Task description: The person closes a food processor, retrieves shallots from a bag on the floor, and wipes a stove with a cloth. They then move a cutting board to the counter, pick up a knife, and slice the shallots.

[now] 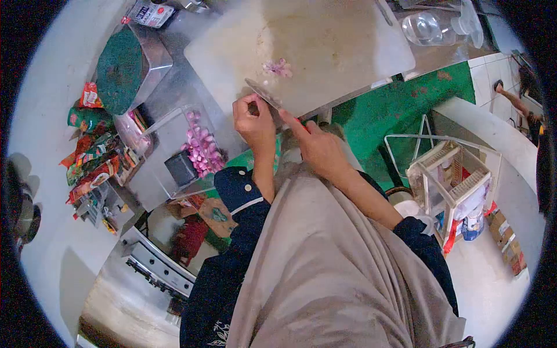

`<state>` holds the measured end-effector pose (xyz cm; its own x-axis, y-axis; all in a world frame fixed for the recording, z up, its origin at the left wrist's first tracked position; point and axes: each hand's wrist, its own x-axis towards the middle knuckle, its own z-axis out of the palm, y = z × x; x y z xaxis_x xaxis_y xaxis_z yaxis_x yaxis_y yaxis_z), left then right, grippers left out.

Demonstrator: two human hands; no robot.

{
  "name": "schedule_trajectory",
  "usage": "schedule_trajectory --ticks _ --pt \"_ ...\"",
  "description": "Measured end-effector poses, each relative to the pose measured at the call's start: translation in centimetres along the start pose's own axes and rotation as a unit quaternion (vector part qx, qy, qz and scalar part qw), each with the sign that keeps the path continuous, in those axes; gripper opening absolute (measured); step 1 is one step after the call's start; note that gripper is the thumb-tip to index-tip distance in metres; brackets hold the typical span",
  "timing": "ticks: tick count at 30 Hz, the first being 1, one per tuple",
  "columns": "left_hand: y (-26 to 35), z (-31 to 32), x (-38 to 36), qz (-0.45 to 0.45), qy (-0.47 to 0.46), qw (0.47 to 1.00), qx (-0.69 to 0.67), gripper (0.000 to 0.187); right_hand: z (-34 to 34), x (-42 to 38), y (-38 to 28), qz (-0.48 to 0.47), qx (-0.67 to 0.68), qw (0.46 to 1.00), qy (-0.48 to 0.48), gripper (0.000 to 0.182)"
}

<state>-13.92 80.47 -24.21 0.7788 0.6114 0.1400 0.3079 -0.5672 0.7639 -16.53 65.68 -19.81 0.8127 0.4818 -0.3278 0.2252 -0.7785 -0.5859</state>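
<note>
My right hand (324, 149) is wrapped round the red handle of a knife (263, 93). Its blade points up and left, over the near edge of a large white cutting board (348, 52). Against the blade, my left hand (254, 123) is closed, thumb and fingers curled together; whatever they hold is too small and hidden to make out. A little heap of pinkish-purple peelings (277, 68) lies on the board just beyond the blade. Left of my left hand, a clear plastic container (152, 165) holds many pink shallots (203, 145) and a dark square block (181, 169).
A metal container with a green top (119, 72) and several colourful packets (96, 156) stand at left. A clear plastic jug (429, 29) is at the board's far right. A white rack (449, 180) stands on the right; another person's arm (513, 101) shows at far right.
</note>
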Motion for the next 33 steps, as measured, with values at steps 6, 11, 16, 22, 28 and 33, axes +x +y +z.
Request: schedule_trajectory --ticks 6,11,16,22,28,33 --pt "0.3 -0.3 0.0 0.029 -0.006 1.000 0.004 0.004 -0.2 -2.3 1.9 0.002 0.122 0.993 0.002 0.066" --pt "-0.2 -0.2 -0.1 0.037 -0.008 0.999 0.024 0.004 -0.4 -2.5 1.2 -0.003 0.101 0.995 0.020 0.059" --pt "0.6 -0.4 0.0 0.021 -0.005 1.000 0.017 0.005 -0.6 -2.3 0.8 0.002 0.056 0.998 0.005 0.057" --pt "0.5 -0.5 -0.1 0.012 -0.012 1.000 0.003 0.004 -0.6 -0.9 0.5 0.005 0.048 0.999 -0.020 0.070" --pt "-0.1 -0.2 0.0 0.028 -0.007 1.000 0.000 0.004 -0.6 -1.8 0.9 -0.001 0.068 0.998 -0.001 0.067" --pt "0.6 -0.4 -0.2 0.005 -0.019 1.000 -0.003 0.004 -0.4 -2.9 1.3 0.009 0.121 0.993 0.000 0.060"
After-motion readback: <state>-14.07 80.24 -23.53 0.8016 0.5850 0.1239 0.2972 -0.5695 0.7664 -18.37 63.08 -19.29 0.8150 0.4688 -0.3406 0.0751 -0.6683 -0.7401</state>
